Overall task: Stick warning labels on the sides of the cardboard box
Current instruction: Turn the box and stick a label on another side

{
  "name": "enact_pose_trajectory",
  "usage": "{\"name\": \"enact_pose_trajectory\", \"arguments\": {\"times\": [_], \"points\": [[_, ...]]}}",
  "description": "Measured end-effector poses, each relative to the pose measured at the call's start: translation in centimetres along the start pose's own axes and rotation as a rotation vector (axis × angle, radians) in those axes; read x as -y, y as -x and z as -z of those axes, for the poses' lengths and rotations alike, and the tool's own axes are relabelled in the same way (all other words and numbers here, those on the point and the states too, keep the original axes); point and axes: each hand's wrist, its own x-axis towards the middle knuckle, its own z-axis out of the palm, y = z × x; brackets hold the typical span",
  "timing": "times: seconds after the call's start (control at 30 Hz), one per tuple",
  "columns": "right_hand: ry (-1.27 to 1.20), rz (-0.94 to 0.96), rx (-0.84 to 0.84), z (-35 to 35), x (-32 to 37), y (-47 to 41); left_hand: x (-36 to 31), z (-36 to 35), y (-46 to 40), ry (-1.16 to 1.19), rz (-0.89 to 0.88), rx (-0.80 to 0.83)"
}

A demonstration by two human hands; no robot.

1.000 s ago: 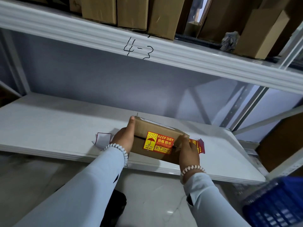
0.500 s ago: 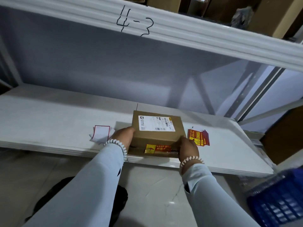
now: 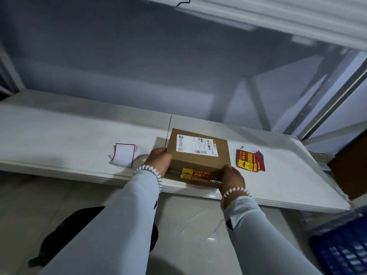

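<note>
A small brown cardboard box (image 3: 200,162) lies flat on the white shelf (image 3: 59,135), near its front edge, with a white shipping label (image 3: 196,145) on top. On the box's near side is a yellow and red KEEP DRY label (image 3: 195,174). My left hand (image 3: 158,161) grips the box's left end. My right hand (image 3: 231,177) holds its front right corner and covers the right end of that label. To the right of the box lies a small stack of red and yellow warning labels (image 3: 249,161).
White backing papers with a red border (image 3: 123,157) lie on the shelf left of the box. A blue plastic crate (image 3: 343,245) stands on the floor at the lower right. A metal shelf upright (image 3: 325,100) rises at the right, and another shelf hangs overhead.
The box was tilted up with its labelled side towards me; it has been laid flat on the shelf with the shipping label on top. Both hands stayed on it.
</note>
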Motion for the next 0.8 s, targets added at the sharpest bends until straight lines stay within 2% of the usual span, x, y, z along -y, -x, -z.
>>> {"name": "enact_pose_trajectory", "arguments": {"times": [0.17, 0.3, 0.47, 0.6, 0.67, 0.73, 0.8], "points": [[-0.05, -0.009, -0.007, -0.4, -0.4, -0.6, 0.3, -0.1, -1.5, -0.007, -0.004, 0.017], [0.037, 0.029, -0.019, -0.5, -0.4, -0.6, 0.8, -0.1, -2.9, -0.021, 0.01, 0.014], [0.007, 0.013, -0.025, -0.7, -0.3, -0.5, 1.0, -0.3, -3.6, -0.014, 0.026, -0.021], [0.016, -0.035, -0.039, -1.0, 0.5, -0.8, 0.8, -0.3, -3.5, -0.117, 0.01, -0.012], [0.018, -0.046, -0.135, -1.6, 1.1, -0.9, 0.6, -0.2, -3.7, -0.109, 0.037, 0.05], [0.114, 0.01, -0.314, -2.2, 2.1, -0.1, 0.3, 0.2, -4.1, -0.14, 0.041, 0.052], [0.187, 0.235, -0.409, -2.9, 3.0, 1.2, 0.2, 1.2, -4.9, -0.214, 0.004, -0.016]]}}
